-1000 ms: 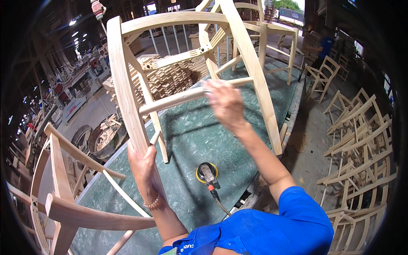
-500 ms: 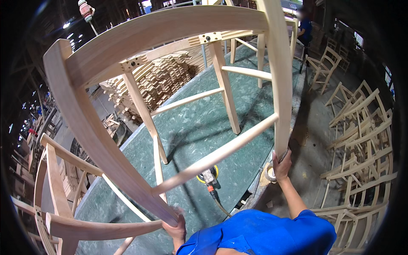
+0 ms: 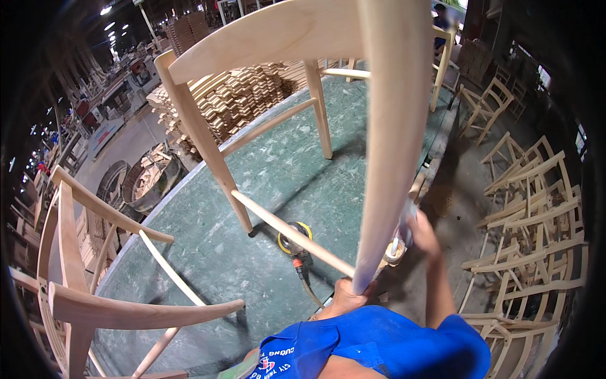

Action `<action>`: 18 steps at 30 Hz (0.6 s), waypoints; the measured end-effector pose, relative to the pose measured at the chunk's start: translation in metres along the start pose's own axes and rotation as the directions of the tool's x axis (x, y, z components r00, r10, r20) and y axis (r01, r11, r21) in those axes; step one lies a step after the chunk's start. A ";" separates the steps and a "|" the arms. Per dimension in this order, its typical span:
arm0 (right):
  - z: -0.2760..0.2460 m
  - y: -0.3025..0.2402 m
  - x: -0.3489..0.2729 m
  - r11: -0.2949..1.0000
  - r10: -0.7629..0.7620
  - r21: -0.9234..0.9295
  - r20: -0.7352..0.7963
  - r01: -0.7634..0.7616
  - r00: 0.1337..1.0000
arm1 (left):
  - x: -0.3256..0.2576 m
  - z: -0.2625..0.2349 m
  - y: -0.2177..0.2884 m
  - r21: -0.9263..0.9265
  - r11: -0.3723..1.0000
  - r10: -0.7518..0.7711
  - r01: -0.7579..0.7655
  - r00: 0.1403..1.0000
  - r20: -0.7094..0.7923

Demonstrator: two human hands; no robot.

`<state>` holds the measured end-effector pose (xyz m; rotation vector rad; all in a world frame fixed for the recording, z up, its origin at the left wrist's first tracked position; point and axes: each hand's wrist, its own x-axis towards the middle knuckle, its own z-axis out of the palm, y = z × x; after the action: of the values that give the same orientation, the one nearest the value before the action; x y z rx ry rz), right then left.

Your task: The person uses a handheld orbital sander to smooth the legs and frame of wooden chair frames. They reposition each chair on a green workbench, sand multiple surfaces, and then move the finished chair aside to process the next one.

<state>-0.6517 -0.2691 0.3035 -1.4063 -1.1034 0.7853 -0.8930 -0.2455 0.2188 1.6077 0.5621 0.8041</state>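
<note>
A pale, unfinished wooden chair frame stands tilted over the green tabletop, its thick leg rising close in front of me. Low on that leg, my left hand is closed round the end, partly hidden behind the wood. My right hand, smeared by motion, is closed with a thin greyish piece at its fingers, against or beside the leg's right side; its kind is unclear. Below the chair's rail lies a round sander with a yellow rim and a hose.
Another wooden chair frame leans at the left of the table. Beyond the table are stacked wood pieces and a round bin of offcuts. Many chair frames crowd the right floor. A small container sits by the table edge.
The chair frame has turned, bringing its near leg in front of me. My left hand has moved right with the wood; my right hand has shifted slightly up and blurred.
</note>
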 end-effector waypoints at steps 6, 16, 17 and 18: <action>0.086 -0.049 -0.072 1.000 0.016 0.012 -0.386 -0.013 0.922 | 0.052 0.032 0.018 0.145 0.961 0.152 -0.237 0.885 0.441; 0.051 -0.035 -0.075 0.942 -0.253 -0.327 -0.543 0.076 0.801 | 0.133 -0.175 0.052 0.513 0.821 0.543 -0.252 0.622 -0.564; 0.049 -0.029 -0.075 0.923 -0.305 -0.371 -0.538 0.104 0.786 | 0.150 -0.201 0.056 0.439 0.890 0.431 -0.118 0.527 -0.732; 0.055 -0.035 -0.071 0.953 -0.234 -0.295 -0.551 0.075 0.801 | 0.165 -0.233 0.053 0.480 0.867 0.484 -0.134 0.454 -0.748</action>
<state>-0.7332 -0.3179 0.3206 -1.6035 -0.8322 0.0562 -0.9673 0.0168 0.3187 1.5704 1.1907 1.9462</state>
